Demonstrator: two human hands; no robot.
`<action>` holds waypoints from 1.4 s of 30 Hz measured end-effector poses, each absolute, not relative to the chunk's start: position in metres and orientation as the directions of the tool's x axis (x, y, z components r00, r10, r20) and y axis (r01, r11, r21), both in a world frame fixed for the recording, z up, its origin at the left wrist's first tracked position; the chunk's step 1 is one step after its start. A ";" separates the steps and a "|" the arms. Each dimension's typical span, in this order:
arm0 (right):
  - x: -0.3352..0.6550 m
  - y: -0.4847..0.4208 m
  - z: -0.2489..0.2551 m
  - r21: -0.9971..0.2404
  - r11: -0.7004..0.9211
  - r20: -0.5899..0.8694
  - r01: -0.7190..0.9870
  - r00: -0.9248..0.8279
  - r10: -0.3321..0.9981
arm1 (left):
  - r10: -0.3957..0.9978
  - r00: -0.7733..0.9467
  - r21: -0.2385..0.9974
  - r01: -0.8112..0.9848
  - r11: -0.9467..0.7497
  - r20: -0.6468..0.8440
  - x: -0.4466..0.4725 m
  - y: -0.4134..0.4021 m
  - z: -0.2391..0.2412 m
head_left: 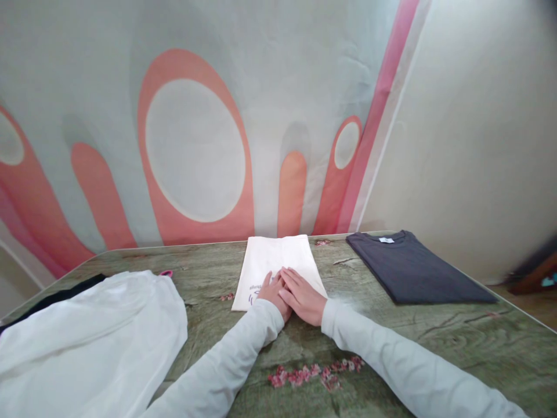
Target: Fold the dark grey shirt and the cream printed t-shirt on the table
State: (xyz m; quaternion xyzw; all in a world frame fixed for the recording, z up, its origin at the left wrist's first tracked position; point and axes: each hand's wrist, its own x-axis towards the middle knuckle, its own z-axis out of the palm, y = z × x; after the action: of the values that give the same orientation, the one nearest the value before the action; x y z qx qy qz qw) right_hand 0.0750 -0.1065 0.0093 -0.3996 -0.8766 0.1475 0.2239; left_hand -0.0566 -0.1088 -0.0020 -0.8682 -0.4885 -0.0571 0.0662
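Note:
A flat white piece of cloth (281, 251) with dark lettering and a drawing lies in the middle of the table, near its far edge; whether it is a bag or a folded shirt I cannot tell. My left hand (274, 295) rests palm down on its near part, fingers stretched out and covering some of the print. Angled in from the right, my right hand (307, 299) lies flat with its fingertips over the fingers of my left. Neither hand grips anything. To the right is a neatly folded dark grey T-shirt (418, 273), with a white label at its collar.
A loose white garment (96, 337) is spread at the left, partly over black cloth (56, 299). A small pink loop (166, 273) shows at its far edge. The wood-patterned tabletop (209, 325) bears pink blossoms. Behind it rises a patterned wall (270, 87).

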 end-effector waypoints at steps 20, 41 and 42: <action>0.109 -0.062 -0.001 -0.278 0.410 0.024 0.869 -0.421 0.907 | 0.844 0.450 -0.007 0.883 -0.468 0.292 -0.057 -0.115 -0.004; 0.156 0.035 -0.027 -0.292 0.201 0.203 0.935 -0.145 0.968 | 0.849 0.444 0.050 0.878 -0.476 0.285 -0.056 -0.114 -0.005; 0.157 0.036 -0.025 -0.296 0.186 0.213 0.937 -0.125 0.969 | 0.850 0.443 0.046 0.880 -0.474 0.284 -0.056 -0.114 -0.005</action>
State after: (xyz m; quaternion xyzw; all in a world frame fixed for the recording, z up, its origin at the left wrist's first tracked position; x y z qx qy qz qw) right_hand 0.1566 0.0365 -0.0253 -0.6365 -0.7487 0.0445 0.1800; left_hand -0.0558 -0.1139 -0.0054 -0.8477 -0.5102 -0.1351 0.0541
